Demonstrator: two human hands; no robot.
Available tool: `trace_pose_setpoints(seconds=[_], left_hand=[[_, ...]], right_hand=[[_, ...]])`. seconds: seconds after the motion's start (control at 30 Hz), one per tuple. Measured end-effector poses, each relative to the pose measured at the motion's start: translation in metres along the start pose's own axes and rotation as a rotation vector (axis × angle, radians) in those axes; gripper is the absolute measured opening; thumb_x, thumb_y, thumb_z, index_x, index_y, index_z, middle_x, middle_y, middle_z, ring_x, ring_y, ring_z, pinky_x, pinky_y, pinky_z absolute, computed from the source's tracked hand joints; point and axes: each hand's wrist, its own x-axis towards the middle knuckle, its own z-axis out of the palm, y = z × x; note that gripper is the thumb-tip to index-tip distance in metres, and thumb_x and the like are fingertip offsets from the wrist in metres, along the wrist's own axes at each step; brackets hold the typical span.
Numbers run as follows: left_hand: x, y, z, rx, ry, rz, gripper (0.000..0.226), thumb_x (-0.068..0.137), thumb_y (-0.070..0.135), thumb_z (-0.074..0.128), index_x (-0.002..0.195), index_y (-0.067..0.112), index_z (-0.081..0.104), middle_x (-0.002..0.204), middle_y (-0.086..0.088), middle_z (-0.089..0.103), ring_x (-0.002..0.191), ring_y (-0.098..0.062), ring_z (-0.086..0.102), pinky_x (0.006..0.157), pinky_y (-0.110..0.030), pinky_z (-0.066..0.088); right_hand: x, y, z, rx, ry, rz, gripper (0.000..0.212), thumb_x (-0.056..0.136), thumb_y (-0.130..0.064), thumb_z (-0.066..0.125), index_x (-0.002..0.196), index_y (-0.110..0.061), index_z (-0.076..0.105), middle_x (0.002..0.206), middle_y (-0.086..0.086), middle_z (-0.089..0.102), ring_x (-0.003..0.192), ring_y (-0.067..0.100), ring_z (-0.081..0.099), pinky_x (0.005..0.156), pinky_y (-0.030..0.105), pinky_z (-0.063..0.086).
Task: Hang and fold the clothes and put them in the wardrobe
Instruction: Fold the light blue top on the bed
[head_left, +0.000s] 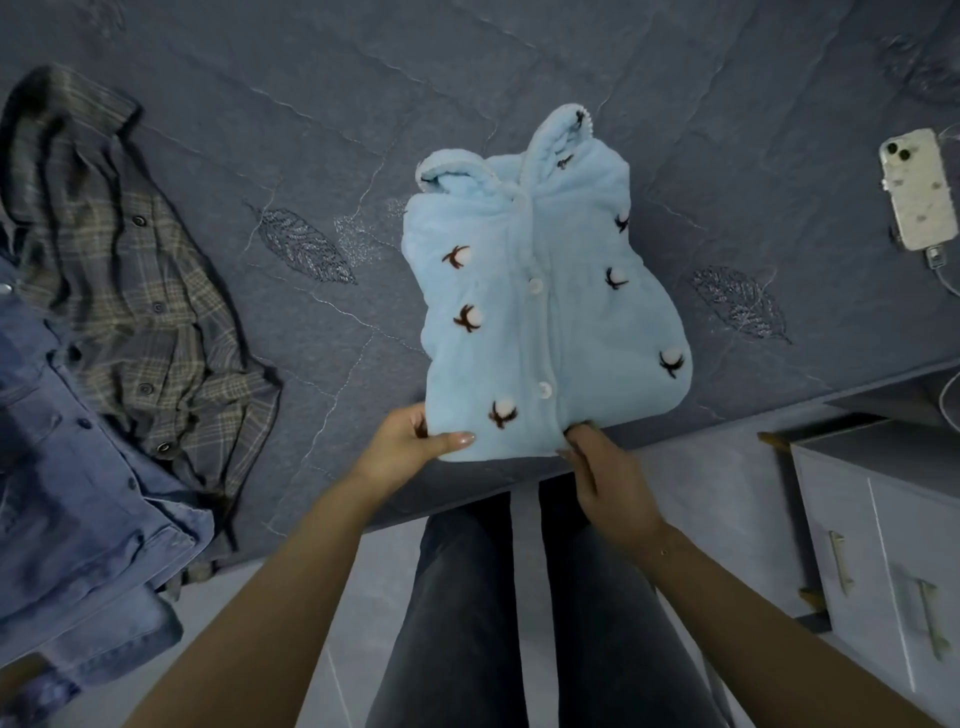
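Nearest the camera, the person's legs in dark trousers (519, 597) stand on a pale floor (337, 649) against the edge of the bed (467, 130), and both bare forearms reach forward over that edge.

The left hand (410, 441) grips the near-left corner of the folded light-blue fleece top (545, 312), thumb lying across the upper face and the fingers tucked beneath. The right hand (602, 478) holds the near hem close to the button line, its fingers curled at the fabric's edge; how far they go under cannot be told.

The top lies on the bed just beyond the hands, front side up, its near hem reaching the bed's edge. Its long axis runs away from the person, collar at the far end and hem at the hands. White buttons run down the middle, and small dark-and-white sprig motifs dot both halves.

Well to the left of the left hand, a blue denim shirt (88, 519) hangs partly over the bed's edge, and beyond it a grey plaid shirt (130, 270) lies rumpled, touching the denim.

To the right of the right hand stands a pale cabinet (883, 571) with metal handles. Farther off on that side, a white phone (917, 189) lies on the bed with a cable (946, 278) plugged in.

No writing can be read anywhere.
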Motion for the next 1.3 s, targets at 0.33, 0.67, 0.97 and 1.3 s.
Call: trace_pose_setpoints(seconds=[0.33, 0.67, 0.97, 1.3], left_hand=[[0.011, 0.019, 0.012, -0.046, 0.394, 0.135, 0.071, 0.075, 0.026, 0.083, 0.132, 0.018, 0.042, 0.132, -0.003, 0.047, 0.127, -0.021, 0.047, 0.106, -0.036, 0.042], [0.09, 0.042, 0.089, 1.348, 0.367, 0.578, 0.057, 0.1, 0.055, 0.022, 0.153, 0.037, 0.018, 0.164, -0.001, 0.002, 0.151, -0.021, 0.0, 0.119, -0.051, -0.005], [0.073, 0.016, 0.083, 1.067, 0.38, 0.576, 0.052, 0.102, 0.046, 0.022, 0.153, 0.036, 0.014, 0.163, 0.007, 0.01, 0.15, -0.011, 0.006, 0.119, -0.05, 0.003], [0.107, 0.06, 0.013, -0.51, 0.357, -0.253, 0.084, 0.067, 0.057, 0.08, 0.135, 0.018, 0.049, 0.125, -0.005, 0.065, 0.107, -0.023, 0.066, 0.097, -0.043, 0.051]], right_hand=[[0.008, 0.013, 0.005, 0.043, -0.109, 0.042, 0.009, 0.094, -0.004, 0.059, 0.087, 0.001, 0.062, 0.079, 0.009, 0.065, 0.072, 0.021, 0.06, 0.068, 0.037, 0.053], [0.085, 0.025, -0.04, -0.287, 0.141, 0.049, 0.044, 0.101, -0.026, 0.049, 0.144, -0.017, 0.045, 0.152, 0.007, 0.037, 0.14, 0.027, 0.034, 0.114, 0.05, 0.027], [0.092, 0.036, -0.031, -0.016, 0.121, 0.095, 0.041, 0.096, -0.014, 0.059, 0.137, -0.012, 0.054, 0.145, 0.011, 0.045, 0.133, 0.027, 0.043, 0.11, 0.051, 0.035], [0.194, 0.057, -0.085, 0.755, -0.386, 0.737, 0.062, 0.08, -0.05, 0.072, 0.133, -0.023, 0.055, 0.128, -0.001, 0.065, 0.11, 0.017, 0.066, 0.094, 0.034, 0.053]])
